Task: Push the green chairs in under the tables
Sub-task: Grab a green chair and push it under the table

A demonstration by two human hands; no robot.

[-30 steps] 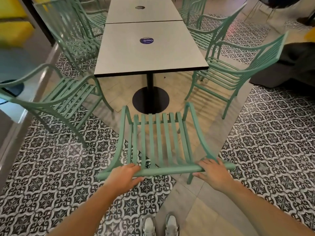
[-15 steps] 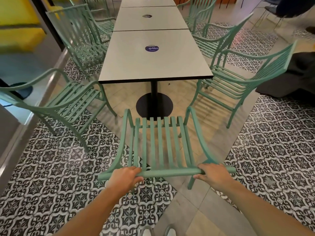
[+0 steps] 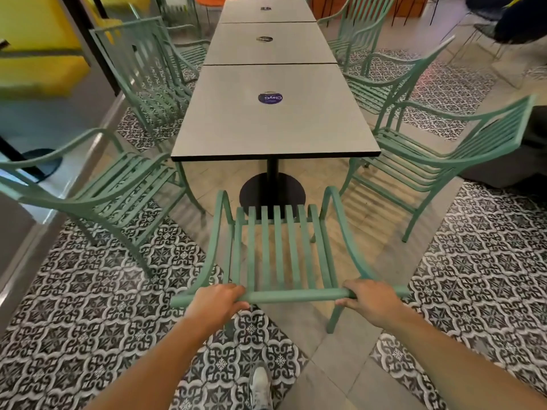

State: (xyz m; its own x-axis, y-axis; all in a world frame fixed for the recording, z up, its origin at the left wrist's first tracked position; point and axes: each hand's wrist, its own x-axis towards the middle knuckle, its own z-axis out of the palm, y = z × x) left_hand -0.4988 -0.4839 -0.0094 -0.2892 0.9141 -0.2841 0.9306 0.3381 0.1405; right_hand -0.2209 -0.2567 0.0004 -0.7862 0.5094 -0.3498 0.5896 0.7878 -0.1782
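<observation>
A green slatted chair [image 3: 278, 247] stands in front of me, facing the near end of a grey table [image 3: 275, 125]. Its front edge sits just short of the table's black round base. My left hand [image 3: 217, 303] grips the left part of the chair's top rail. My right hand [image 3: 370, 300] grips the right part of the same rail. Another green chair [image 3: 97, 187] stands angled at the table's left corner, and one more [image 3: 438, 155] at its right side.
More green chairs [image 3: 148, 72] line both sides of a row of grey tables running away from me. A black pedestal base [image 3: 44, 161] sits at far left beside a raised ledge. Patterned floor tiles surround me; my shoe [image 3: 260, 386] shows below.
The chair has moved forward toward the table with both hands on its rail. I have stepped forward and my view has tilted up along the table row.
</observation>
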